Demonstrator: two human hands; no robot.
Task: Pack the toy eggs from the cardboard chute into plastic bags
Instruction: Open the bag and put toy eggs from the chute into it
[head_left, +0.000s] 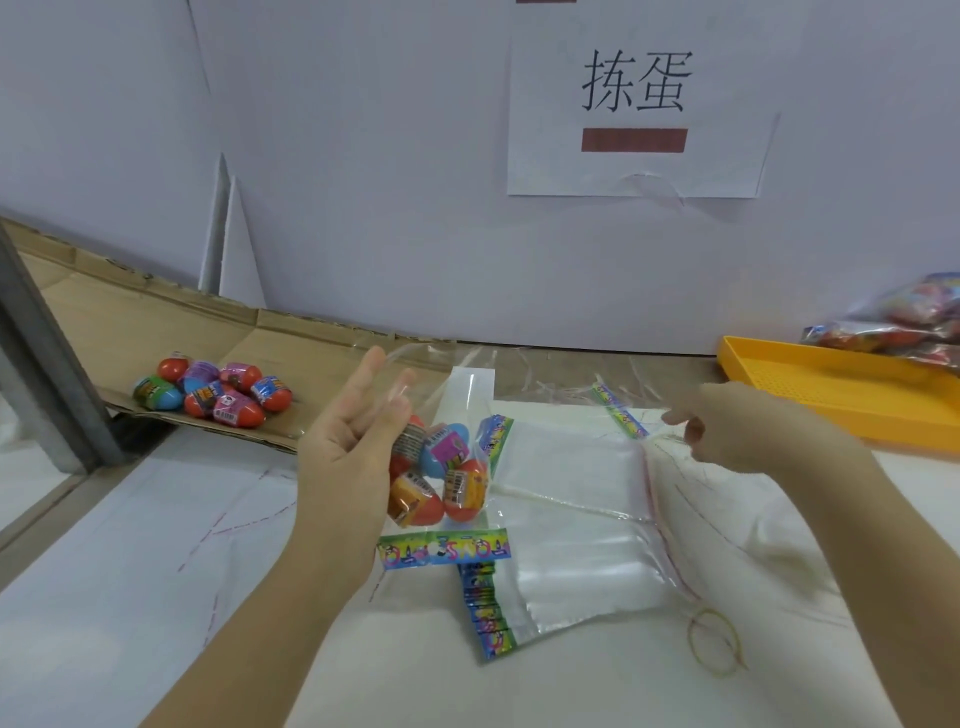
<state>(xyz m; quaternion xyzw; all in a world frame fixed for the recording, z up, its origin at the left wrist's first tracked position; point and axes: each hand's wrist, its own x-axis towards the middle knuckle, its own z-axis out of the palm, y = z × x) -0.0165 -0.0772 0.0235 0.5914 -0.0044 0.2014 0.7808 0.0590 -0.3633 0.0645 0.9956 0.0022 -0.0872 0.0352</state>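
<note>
**Toy eggs part packed: filled bag held open and unsealed**

At the left, a cluster of loose eggs is seen at the lower end of the cardboard chute, close to its front lip. These are not yet packed.

Just right of the chute, a clear plastic bag is grasped at its upper part by the left hand, palm up, with the fingers loosely curled round the film. Several bagged eggs are seen inside it, hanging above the table. The mouth is judged to be open.

Beneath and to the right, a stack of empty bags is laid flat. The right hand is held over the stack's far edge with the fingertips drawn together. The view there is blurred, so it cannot be told whether film is pinched or nothing is held.

A rubber band lies near the stack's right corner. Further right, packed bags are piled on a yellow tray.

Risks noted:
- The left-hand grasp is loose, and slippery film could slide out and drop the bag.
- If the open mouth is tipped, eggs could roll out.
- Several thin bags could be lifted together from the stack.
- The chute eggs could be knocked over the lip by a careless reach.
</note>
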